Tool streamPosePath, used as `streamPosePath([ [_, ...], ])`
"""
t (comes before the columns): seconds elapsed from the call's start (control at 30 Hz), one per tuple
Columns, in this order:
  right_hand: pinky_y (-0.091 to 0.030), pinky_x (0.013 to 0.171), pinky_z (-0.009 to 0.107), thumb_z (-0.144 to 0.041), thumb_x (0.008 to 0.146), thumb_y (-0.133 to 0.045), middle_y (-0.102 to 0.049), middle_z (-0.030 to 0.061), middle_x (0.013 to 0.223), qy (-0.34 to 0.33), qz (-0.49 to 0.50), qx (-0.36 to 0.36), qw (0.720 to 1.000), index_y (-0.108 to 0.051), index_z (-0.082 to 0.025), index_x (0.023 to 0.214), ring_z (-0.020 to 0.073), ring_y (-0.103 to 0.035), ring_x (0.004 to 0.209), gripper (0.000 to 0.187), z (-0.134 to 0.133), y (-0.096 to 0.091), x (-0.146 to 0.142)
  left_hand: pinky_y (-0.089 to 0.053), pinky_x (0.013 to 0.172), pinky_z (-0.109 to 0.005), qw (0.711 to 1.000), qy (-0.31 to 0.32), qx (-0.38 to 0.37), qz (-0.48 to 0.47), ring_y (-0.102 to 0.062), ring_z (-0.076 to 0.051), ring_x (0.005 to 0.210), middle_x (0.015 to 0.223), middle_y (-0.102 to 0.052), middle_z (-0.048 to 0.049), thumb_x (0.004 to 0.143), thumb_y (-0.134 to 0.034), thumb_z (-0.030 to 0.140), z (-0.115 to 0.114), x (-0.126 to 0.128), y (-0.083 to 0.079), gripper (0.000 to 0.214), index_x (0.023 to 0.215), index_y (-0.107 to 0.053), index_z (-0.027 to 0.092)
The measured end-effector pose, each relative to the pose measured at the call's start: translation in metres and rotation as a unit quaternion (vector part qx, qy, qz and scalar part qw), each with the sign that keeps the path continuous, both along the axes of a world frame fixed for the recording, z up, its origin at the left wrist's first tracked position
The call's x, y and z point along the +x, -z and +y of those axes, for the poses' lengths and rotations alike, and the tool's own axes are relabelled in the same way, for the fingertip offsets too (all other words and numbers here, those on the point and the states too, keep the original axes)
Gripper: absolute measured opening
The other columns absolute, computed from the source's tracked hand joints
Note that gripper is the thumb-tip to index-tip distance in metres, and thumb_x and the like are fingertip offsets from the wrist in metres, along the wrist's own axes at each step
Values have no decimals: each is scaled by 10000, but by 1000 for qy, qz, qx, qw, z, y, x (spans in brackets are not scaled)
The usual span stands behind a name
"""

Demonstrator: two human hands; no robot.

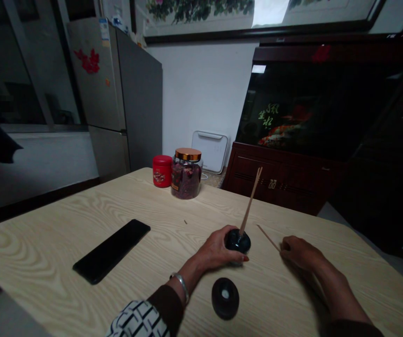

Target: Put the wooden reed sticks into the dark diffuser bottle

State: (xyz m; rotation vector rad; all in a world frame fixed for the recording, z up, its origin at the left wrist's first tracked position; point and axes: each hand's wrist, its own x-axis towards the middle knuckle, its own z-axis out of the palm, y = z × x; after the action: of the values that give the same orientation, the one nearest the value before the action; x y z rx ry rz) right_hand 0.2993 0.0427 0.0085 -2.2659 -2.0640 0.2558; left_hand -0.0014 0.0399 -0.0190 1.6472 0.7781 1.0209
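My left hand [217, 250] curls around a small round black holder [238, 241] on the wooden table [47, 243]. Two thin wooden sticks [251, 200] stand up out of the holder, leaning to the right. My right hand [299, 252] rests on the table just right of the holder, its fingers pinched on the end of another thin stick [268, 238] that lies low over the tabletop. A black disc with a pale centre [225, 297] lies on the table nearer to me, between my forearms.
A black phone [112, 251] lies flat at the left. A red tin [162, 171] and a glass jar with a gold lid [186, 173] stand at the far edge. Behind are a grey fridge [117, 93], a dark cabinet [278, 180] and a fish tank [310, 107].
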Motion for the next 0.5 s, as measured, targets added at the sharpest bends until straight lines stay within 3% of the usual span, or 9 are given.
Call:
streamPosePath([
  [0.5,-397,675,274,-162,754,-568,-702,80,881,-9,26,-12,1000,-648,-190,778,199,-627,802,88,7,10,6,-497,847,-327,1000,2,-7,-1,-617,-236,953,1013,-675,-65,525,-908,390,1,0,0,734,1168,-629,171],
])
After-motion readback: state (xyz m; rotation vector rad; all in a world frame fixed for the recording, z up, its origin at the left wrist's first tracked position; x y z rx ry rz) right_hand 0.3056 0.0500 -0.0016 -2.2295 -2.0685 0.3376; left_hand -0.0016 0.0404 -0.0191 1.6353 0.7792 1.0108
